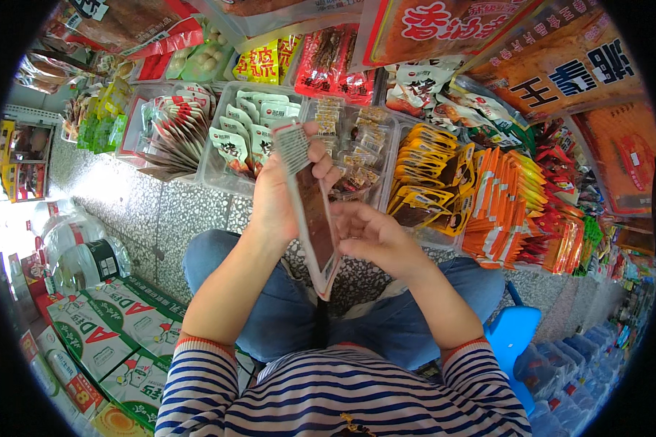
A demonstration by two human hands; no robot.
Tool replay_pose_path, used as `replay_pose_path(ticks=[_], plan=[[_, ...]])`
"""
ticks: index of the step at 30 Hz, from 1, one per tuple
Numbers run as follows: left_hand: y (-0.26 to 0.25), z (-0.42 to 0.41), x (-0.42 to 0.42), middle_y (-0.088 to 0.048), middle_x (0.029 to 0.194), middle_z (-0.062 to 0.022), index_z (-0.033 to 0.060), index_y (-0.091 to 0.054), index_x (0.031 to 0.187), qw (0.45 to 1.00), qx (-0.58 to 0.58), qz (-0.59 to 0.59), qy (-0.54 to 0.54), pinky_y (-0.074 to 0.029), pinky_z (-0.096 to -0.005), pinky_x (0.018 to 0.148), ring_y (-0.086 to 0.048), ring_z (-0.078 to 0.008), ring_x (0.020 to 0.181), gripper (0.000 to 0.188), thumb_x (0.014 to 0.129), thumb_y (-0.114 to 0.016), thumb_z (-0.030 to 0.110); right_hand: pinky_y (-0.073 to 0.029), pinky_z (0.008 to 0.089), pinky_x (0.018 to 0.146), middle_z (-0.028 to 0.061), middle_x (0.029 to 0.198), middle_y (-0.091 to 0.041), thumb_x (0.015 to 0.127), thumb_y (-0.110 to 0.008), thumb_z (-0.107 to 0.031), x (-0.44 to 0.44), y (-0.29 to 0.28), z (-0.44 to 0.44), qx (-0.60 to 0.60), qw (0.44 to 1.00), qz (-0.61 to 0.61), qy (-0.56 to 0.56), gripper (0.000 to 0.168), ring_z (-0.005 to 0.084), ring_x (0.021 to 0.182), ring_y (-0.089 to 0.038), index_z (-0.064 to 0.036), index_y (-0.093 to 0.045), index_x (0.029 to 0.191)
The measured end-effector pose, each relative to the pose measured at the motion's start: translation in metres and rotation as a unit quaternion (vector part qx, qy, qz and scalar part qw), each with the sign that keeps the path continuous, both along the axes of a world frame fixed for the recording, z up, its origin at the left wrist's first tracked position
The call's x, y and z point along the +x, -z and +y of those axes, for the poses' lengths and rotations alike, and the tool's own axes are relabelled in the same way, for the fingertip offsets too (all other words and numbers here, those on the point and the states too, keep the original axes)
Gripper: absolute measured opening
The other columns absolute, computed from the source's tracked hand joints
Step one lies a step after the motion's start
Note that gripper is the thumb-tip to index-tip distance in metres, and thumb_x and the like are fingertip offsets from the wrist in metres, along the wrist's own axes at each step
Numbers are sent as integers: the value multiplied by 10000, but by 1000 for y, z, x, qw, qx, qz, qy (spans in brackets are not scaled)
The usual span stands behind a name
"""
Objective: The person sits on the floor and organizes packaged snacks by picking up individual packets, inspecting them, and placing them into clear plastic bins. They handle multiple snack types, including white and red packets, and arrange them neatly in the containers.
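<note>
My left hand (277,191) is closed around the upper part of a flat, sealed snack packet (318,218) with a brown filling and pale edges, tilted over my knees. My right hand (374,237) is beside the packet's right edge, its fingers apart and slightly blurred; whether they touch it is unclear. Just beyond the hands, a clear plastic bin (227,183) holds white snack pouches (230,146). To its right, another bin has small wrapped snacks (361,155). Yellow-and-black packets (426,158) stand in rows further right, beside orange packets (495,213).
Large hanging snack packs (574,71) edge the top right. Dark-edged packets (180,128) fan out in a bin at left. Green-and-white cartons (106,322) and wrapped bottles (82,251) are at lower left. A blue plastic stool (514,333) is by my right side, near bottled water packs (568,366).
</note>
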State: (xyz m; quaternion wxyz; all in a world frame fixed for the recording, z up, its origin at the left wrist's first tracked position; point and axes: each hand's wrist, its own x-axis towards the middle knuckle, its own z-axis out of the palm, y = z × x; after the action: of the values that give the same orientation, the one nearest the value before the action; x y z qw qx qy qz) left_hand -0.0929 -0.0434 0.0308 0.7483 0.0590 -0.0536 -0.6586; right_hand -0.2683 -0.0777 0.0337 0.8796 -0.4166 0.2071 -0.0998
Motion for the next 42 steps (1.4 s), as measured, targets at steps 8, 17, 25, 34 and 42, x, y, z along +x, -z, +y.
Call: replay_pose_path(ticks=[8,17,25,34,42], plan=[[-21,-4,2,-534,1153,-164,20,-430,1227,987,150,-63,-3,-449,-437,880,-559,-276,1000,537,931,-298,449,-451,193,613,4,824,-604,805,-638,-61,-4,2,-2,-93,986,17,137,120,39,719,-550,3,-584,890],[-23,3,-7,-544,1127,-136,26,-434,1212,989,129,-70,26,-455,-432,871,-552,-267,1004,495,923,-368,423,-452,204,642,9,837,-609,798,-634,-46,-6,3,-6,-52,989,9,137,132,59,731,-559,14,-600,910],[-27,5,-8,-538,1132,-145,24,-420,1221,985,140,-101,22,-465,-436,861,-554,-268,1007,502,924,-363,425,-454,207,640,27,833,-611,794,-628,-27,-5,2,-3,-18,990,0,143,134,69,733,-561,25,-597,914],[-30,4,-8,-548,1125,-123,24,-429,1214,987,131,-95,14,-474,-394,852,-564,-233,994,482,928,-371,407,-461,216,663,43,845,-617,795,-630,-28,-7,1,-4,-10,991,-12,134,145,79,747,-567,29,-597,924],[-26,2,-9,-527,1128,-216,-7,-388,1244,979,187,-81,13,-465,-512,846,-553,-377,993,610,895,-370,494,-472,220,674,47,856,-624,798,-631,-31,-7,-1,-4,-12,991,-24,131,145,89,761,-581,33,-598,923]])
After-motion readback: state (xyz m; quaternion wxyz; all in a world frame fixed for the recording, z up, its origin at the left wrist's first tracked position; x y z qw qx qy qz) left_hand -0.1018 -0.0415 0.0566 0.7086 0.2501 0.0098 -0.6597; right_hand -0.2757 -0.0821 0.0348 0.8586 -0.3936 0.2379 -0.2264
